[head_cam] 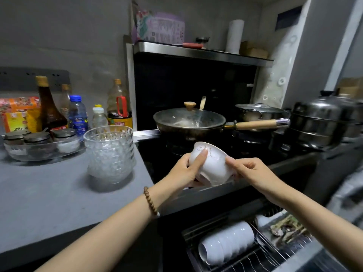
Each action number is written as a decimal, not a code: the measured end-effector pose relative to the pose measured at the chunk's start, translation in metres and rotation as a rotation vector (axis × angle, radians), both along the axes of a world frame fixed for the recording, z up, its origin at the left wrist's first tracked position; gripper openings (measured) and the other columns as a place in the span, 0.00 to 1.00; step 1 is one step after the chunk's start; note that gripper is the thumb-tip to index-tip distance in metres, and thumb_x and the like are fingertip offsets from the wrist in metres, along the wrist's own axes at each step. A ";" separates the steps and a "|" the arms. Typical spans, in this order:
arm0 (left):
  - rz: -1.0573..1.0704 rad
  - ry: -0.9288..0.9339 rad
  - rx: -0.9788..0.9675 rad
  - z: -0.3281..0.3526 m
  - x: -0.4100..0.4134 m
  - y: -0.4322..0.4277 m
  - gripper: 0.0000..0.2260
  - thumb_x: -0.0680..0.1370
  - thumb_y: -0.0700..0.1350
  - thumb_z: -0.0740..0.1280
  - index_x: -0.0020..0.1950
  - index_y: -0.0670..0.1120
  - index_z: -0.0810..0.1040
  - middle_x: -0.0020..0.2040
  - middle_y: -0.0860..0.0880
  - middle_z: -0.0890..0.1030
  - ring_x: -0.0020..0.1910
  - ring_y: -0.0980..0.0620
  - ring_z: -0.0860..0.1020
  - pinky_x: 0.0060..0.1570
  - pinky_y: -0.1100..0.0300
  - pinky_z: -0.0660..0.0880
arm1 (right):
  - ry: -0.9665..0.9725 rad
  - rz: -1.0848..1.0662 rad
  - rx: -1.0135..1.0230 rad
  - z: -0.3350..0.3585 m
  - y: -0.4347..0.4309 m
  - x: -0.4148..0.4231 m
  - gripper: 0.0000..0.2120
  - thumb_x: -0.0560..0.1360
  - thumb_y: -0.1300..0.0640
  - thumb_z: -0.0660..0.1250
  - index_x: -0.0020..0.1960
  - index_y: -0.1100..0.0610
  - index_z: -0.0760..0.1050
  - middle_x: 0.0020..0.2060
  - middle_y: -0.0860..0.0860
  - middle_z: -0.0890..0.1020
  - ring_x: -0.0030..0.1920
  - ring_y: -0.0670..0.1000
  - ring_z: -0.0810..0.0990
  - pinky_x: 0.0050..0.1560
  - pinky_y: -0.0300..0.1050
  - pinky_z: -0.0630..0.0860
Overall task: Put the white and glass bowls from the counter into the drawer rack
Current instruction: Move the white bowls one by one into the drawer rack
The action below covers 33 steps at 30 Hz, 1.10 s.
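A white bowl (213, 165) with a faint pattern inside is held tilted above the stove's front edge. My left hand (186, 170) grips its left side with the thumb inside the rim. My right hand (248, 171) pinches its right rim. A stack of glass bowls (110, 152) stands on the grey counter (49, 197) to the left. Below, the open drawer rack (261, 254) holds a row of white bowls (225, 242) set on edge.
A lidded wok (189, 119) with a wooden handle (257, 124) sits on the stove, with steel pots (324, 122) to its right. Bottles (49, 107) and a glass tray of seasoning jars (41, 144) line the counter's back. Utensils (286, 228) lie in the rack's right side.
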<state>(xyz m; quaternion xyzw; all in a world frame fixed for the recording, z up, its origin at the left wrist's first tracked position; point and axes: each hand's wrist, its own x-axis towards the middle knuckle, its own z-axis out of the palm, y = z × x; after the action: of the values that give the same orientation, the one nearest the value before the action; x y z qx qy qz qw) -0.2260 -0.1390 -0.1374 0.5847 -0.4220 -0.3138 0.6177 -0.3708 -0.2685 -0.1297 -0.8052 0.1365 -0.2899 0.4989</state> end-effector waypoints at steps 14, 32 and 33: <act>-0.176 0.041 0.450 -0.160 -0.032 -0.047 0.30 0.64 0.64 0.71 0.61 0.49 0.74 0.53 0.41 0.83 0.49 0.43 0.83 0.55 0.44 0.78 | 0.416 0.077 0.227 -0.146 -0.046 -0.058 0.08 0.71 0.49 0.71 0.42 0.53 0.84 0.34 0.45 0.83 0.37 0.40 0.78 0.40 0.35 0.73; -0.092 -0.244 0.557 -0.293 0.028 -0.067 0.31 0.70 0.65 0.63 0.68 0.51 0.70 0.60 0.54 0.78 0.55 0.59 0.78 0.56 0.67 0.71 | 0.571 0.086 0.600 -0.280 -0.082 0.024 0.08 0.72 0.59 0.71 0.47 0.64 0.83 0.27 0.50 0.78 0.28 0.45 0.72 0.35 0.36 0.72; -0.111 -0.274 0.577 -0.295 0.030 -0.069 0.29 0.72 0.63 0.63 0.69 0.50 0.68 0.62 0.54 0.77 0.57 0.59 0.76 0.58 0.67 0.69 | 0.581 0.075 0.604 -0.284 -0.084 0.026 0.09 0.72 0.59 0.72 0.47 0.65 0.82 0.29 0.52 0.77 0.29 0.46 0.72 0.35 0.37 0.72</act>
<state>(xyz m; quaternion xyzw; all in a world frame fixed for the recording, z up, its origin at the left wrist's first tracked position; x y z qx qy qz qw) -0.1956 -0.2078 -0.4326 0.7485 -0.4260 -0.3722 0.3459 -0.3444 -0.3521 -0.4135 -0.6753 0.3212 0.0209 0.6636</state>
